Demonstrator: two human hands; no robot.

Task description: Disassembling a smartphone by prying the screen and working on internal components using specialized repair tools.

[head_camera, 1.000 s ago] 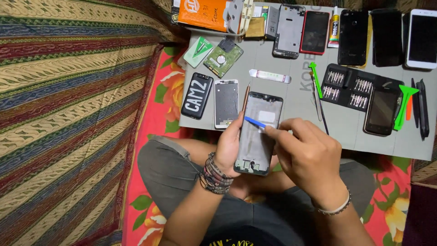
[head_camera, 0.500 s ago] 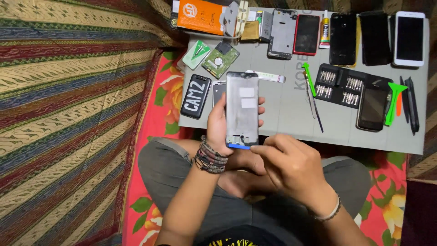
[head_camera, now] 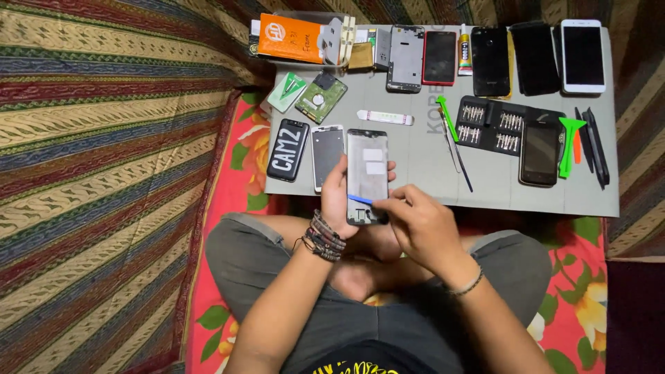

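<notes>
My left hand (head_camera: 337, 196) holds a phone frame (head_camera: 367, 173) upright over my lap, its inner side facing me with pale stickers on it. My right hand (head_camera: 420, 225) pinches a thin blue tool (head_camera: 360, 199) whose tip lies across the lower part of the frame. Bead bracelets sit on my left wrist, a thin band on the right. I sit cross-legged on a floral cloth.
A grey mat (head_camera: 422, 152) ahead carries several phones, a screwdriver bit case (head_camera: 495, 125), green pry tools (head_camera: 569, 142), a glue tube (head_camera: 465, 50), a circuit board (head_camera: 321, 97), an orange box (head_camera: 289, 38) and a black case (head_camera: 287, 149). Striped fabric rises on the left.
The frame first faced me with its open side, was flipped and raised, and now sits lower again. My right hand moved back onto it with the blue tool.
</notes>
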